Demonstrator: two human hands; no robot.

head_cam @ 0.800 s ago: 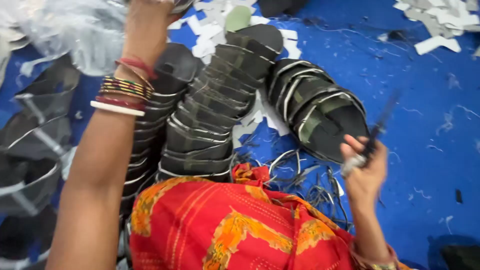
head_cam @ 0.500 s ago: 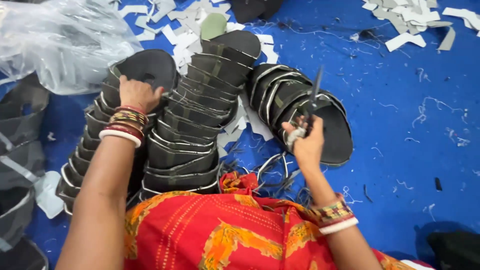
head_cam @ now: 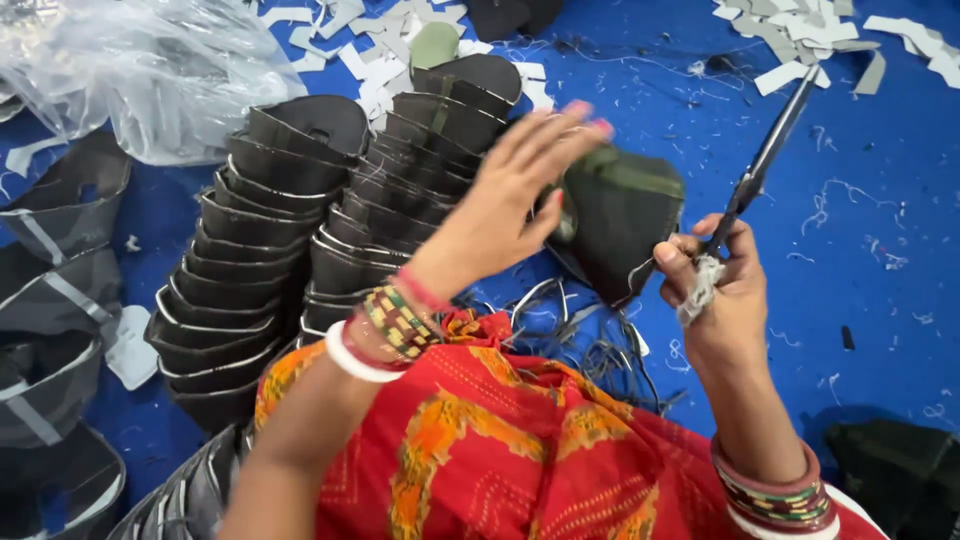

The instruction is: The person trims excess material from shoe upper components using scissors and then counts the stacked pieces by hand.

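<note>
My left hand [head_cam: 515, 190] is open with fingers spread, reaching over to a dark sandal sole piece [head_cam: 620, 225] with an olive strap at the right end of the piles. My right hand [head_cam: 715, 285] is closed on the handles of dark scissors [head_cam: 765, 160], whose blades point up and away. Two long overlapping stacks of black sole pieces [head_cam: 265, 230] lie to the left of my left hand. Bangles circle both wrists, and red and orange cloth [head_cam: 500, 440] covers my lap.
A crumpled clear plastic bag [head_cam: 150, 70] lies at the top left. More dark pieces [head_cam: 55, 300] line the left edge. White and grey offcuts [head_cam: 800, 40] litter the blue floor [head_cam: 870, 250]; thin trimmed strips [head_cam: 590, 340] pile beside my lap.
My left hand has left the left stack and swung right to the sole piece. My right hand with the scissors has shifted right, blades now raised away from the pile.
</note>
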